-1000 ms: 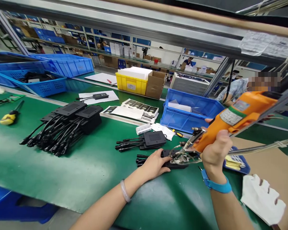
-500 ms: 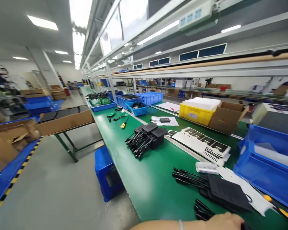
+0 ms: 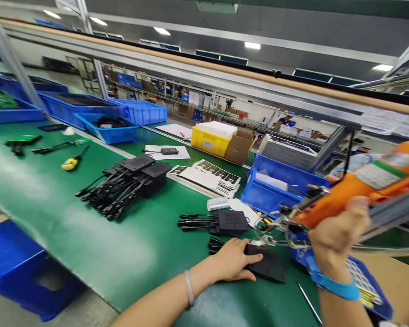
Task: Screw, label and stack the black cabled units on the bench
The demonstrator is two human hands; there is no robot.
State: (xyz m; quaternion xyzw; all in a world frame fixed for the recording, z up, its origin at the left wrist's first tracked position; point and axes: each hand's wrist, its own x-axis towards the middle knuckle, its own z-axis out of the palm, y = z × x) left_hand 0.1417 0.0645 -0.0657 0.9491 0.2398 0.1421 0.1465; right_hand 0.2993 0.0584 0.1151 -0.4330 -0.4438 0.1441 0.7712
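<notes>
1. The black case lies on the green bench, under the left hand, its fingers spread; it seems mid-work.
2. The right hand wraps the orange power tool, apart from the left.
3. Beyond lie a small stack and larger pile of similar cases; which are finished, I cannot tell.

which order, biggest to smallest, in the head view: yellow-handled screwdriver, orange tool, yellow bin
1. Orange tool
2. Yellow bin
3. Yellow-handled screwdriver
Nearness to the camera enlarges the first.
</notes>
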